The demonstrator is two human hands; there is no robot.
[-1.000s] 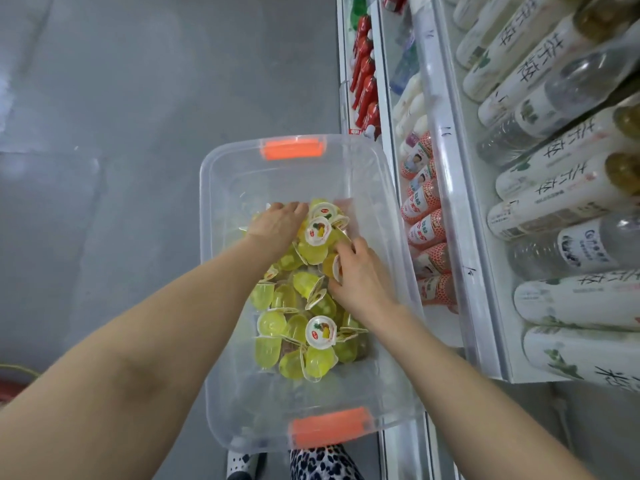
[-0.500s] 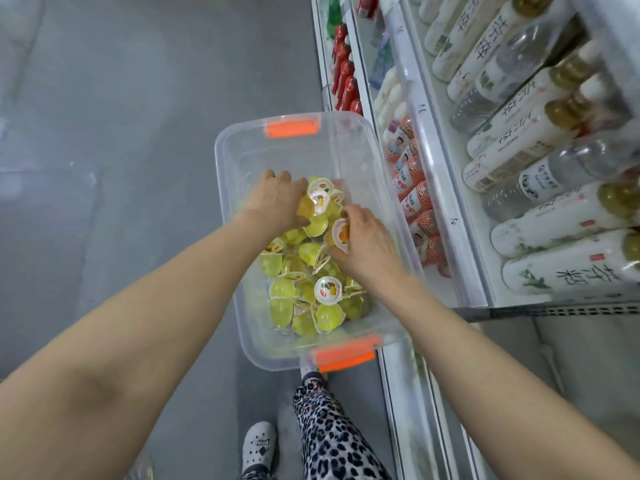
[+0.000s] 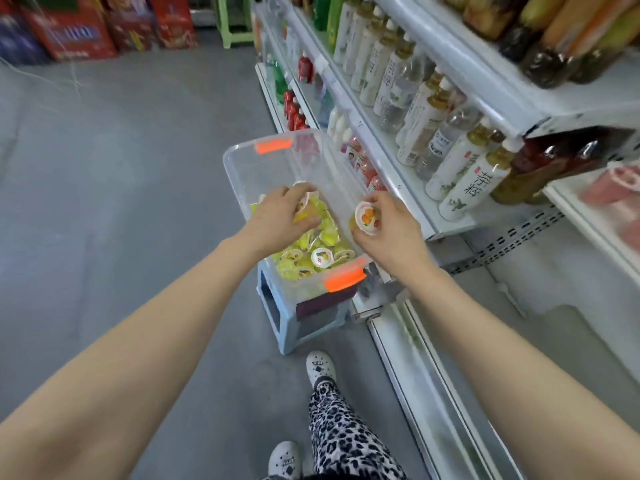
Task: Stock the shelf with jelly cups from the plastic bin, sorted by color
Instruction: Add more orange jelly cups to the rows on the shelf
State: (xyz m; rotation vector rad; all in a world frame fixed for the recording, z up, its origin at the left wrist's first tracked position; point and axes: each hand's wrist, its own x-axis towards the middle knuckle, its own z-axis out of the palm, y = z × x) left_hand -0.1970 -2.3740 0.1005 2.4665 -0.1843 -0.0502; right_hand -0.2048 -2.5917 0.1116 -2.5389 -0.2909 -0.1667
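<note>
Both hands work at the clear plastic bin with orange latches (image 3: 263, 168): left hand (image 3: 280, 220) grips yellow jelly cups (image 3: 313, 211) inside it, right hand (image 3: 391, 226) pinches an orange-yellow jelly cup (image 3: 367, 218) (lid facing up) at the bin's right wall, beside the white shelf (image 3: 408, 199).

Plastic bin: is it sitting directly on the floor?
No, the plastic bin rests on top of a pale blue stool.
</note>
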